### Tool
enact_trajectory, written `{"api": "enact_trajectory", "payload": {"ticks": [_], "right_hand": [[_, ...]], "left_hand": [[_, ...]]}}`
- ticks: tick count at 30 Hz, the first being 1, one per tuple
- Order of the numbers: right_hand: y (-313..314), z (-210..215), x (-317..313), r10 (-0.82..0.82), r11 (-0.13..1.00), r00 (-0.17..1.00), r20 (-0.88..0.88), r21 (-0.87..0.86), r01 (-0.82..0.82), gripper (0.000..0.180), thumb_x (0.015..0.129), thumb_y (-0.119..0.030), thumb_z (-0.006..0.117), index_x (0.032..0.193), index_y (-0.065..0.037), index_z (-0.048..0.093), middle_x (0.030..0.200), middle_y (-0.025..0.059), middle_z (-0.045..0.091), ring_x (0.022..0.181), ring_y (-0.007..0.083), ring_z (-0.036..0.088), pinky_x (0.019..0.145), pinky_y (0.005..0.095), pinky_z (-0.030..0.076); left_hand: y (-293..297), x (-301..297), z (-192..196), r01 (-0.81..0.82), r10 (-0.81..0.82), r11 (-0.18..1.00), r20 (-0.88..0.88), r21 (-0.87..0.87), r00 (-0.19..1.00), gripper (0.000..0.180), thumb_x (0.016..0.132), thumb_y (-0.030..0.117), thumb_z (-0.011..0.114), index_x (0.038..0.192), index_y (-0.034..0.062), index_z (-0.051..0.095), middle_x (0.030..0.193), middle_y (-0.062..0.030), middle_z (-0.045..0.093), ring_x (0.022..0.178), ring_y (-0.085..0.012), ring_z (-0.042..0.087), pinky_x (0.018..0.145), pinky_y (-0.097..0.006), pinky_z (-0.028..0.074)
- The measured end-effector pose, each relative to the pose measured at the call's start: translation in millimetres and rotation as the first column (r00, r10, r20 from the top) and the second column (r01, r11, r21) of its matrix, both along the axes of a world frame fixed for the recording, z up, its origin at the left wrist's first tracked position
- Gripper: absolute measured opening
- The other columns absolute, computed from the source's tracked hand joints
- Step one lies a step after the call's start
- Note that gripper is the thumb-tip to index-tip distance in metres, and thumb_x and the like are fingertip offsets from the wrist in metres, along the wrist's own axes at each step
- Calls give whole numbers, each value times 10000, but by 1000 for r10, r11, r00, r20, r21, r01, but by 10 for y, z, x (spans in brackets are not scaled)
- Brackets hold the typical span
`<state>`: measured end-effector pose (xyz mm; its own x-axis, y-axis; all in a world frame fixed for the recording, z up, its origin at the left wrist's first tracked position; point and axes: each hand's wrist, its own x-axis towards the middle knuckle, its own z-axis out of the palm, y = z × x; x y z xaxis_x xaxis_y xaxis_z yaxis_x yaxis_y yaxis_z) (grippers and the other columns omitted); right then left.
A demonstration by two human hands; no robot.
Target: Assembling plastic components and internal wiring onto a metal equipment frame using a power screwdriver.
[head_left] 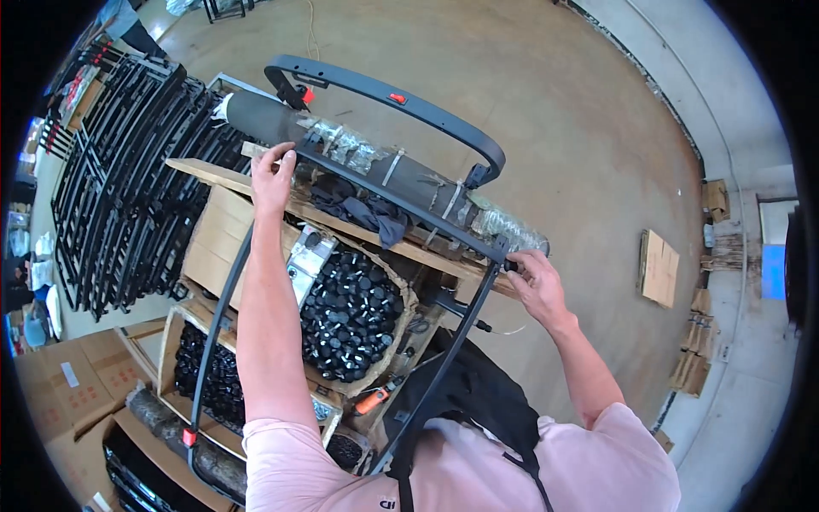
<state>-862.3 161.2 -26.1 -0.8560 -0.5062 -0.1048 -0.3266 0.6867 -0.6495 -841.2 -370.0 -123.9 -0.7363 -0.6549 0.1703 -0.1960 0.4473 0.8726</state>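
Note:
A black metal tube frame (401,203) lies across the work stand in front of me, its long crossbar slanting down to the right. A curved black handlebar (444,113) with red parts rises at its far side. At the crossbar's left end my left hand (271,177) is closed, thumb and fingers bent together; what they pinch is hidden. My right hand (537,283) pinches a small black knob (510,264) at the crossbar's right corner. Under the crossbar runs a padded roll (345,145) wrapped in plastic and ties.
A carton of black knobs (350,316) sits below the frame, beside a crate of black parts (205,371). An orange-handled tool (372,399) lies near them. Stacked black frames (128,179) stand at left. A flat carton (659,268) lies on the floor at right.

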Motion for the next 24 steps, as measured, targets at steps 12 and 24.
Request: {"api": "enact_trajectory", "payload": {"ticks": [12,24], "right_hand": [[-129,27,161,178,983,978,-113,68,-171,302,904,-29,710,1205,-20,684,1202,120,646,949,303,701,842,397,592],[-350,72,143,155,933,972,-178,349,-85,295,964,-269,707,1131,-28,683,981,160,729,879,336,727,774,455,580]], "left_hand": [[-66,89,-73,-13,21,967,-30,255,999,294,987,285,711,1261,193,767,1133,-55,719,1000,-143,660,952,-308,521],[-85,150,-53,17,27,952,-140,306,990,295,1006,210,675,1282,137,749,1208,-65,733,1060,-143,672,975,-311,527]]}}
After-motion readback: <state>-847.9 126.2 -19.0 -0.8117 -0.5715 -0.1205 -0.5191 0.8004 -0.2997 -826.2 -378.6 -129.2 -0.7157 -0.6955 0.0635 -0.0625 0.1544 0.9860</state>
